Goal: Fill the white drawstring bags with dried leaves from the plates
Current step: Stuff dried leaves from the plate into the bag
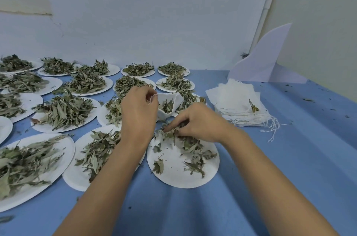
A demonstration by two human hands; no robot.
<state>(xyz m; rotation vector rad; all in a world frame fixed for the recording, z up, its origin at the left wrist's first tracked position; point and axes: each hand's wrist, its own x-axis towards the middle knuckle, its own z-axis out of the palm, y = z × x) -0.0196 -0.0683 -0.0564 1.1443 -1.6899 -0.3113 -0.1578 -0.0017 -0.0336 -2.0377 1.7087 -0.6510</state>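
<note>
My left hand (139, 108) pinches the rim of a white drawstring bag (173, 98) and holds its mouth open; some dried leaves lie inside it. Just below the bag, my right hand (195, 121) has its fingers curled into a clump of dried leaves (170, 131) at the far edge of the nearest white plate (173, 174). That plate holds only scattered leaves. A stack of flat white drawstring bags (239, 102) lies to the right, strings trailing off its near corner.
Several white plates heaped with dried leaves (63, 112) cover the blue table (289, 158) to the left and behind. A white plastic sheet (266, 58) leans on the wall at the back right. Leaf crumbs dot the cloth.
</note>
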